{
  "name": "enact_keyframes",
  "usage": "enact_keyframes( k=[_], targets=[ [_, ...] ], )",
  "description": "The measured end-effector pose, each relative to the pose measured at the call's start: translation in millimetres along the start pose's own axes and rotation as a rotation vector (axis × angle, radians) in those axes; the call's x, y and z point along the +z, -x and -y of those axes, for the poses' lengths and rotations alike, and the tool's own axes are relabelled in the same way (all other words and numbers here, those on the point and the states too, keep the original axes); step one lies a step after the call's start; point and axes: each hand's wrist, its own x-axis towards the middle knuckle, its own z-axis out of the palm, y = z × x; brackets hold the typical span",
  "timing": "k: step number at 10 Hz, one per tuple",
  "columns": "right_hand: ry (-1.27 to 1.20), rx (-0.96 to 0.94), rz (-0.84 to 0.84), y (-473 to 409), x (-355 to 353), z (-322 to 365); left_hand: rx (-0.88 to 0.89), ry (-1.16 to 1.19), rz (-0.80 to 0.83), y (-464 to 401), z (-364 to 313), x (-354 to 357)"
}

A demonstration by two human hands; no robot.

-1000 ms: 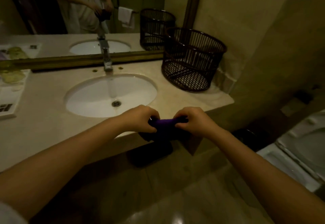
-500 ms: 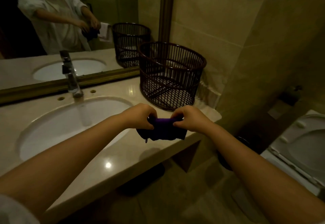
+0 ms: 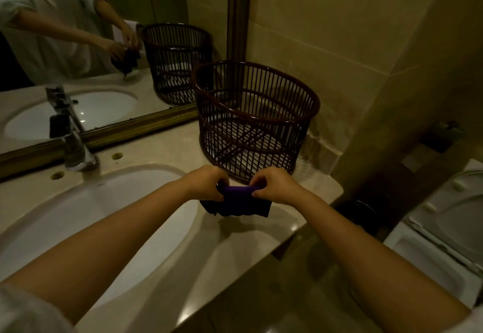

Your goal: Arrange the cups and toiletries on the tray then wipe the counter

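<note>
**Cloth carried over the bench edge, close before the basket**

Since a second ago the view has swung right and the hands have come forward: the purple cloth (image 3: 239,202), earlier held out past the bench front, now hangs above the bench (image 3: 264,231) surface, just in front of the dark slatted basket (image 3: 254,121). The sink, once centred, now sits at the lower left, and the tray at the far left has gone out of view.

The cloth is bunched along its top edge and droops in dark folds below, casting a shadow on the marble; whether its lower edge touches the bench cannot be told. The left hand (image 3: 206,182) pinches the cloth's left end with fingers curled over it, and the right hand (image 3: 274,185) pinches the right end the same way, the two hands close together with the cloth stretched between them.

Beyond them the basket stands upright at the bench's right rear corner, near the wall. The sink (image 3: 117,228) lies under the left forearm, with the tap (image 3: 75,150) at its back. The mirror (image 3: 104,45) shows the person in a pale shirt holding the cloth. A toilet (image 3: 444,241) stands at the right.
</note>
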Motion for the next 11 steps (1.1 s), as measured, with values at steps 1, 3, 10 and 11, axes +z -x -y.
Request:
enact_keyframes(
  k=[1, 3, 10, 11],
  targets=[
    [0.019, 0.025, 0.021, -16, 8, -11, -0.012, -0.007, 0.028, -17, 8, 10],
    [0.032, 0.053, 0.063, -33, 20, -26, -0.038, -0.008, 0.075, -37, 16, 29],
    [-0.021, 0.111, 0.035, -41, 34, -40, -0.049, 0.007, 0.06, -49, 23, 45],
    [-0.043, 0.124, 0.015, -33, 21, -42, -0.014, 0.019, 0.03, -49, 9, 37]
  ],
)
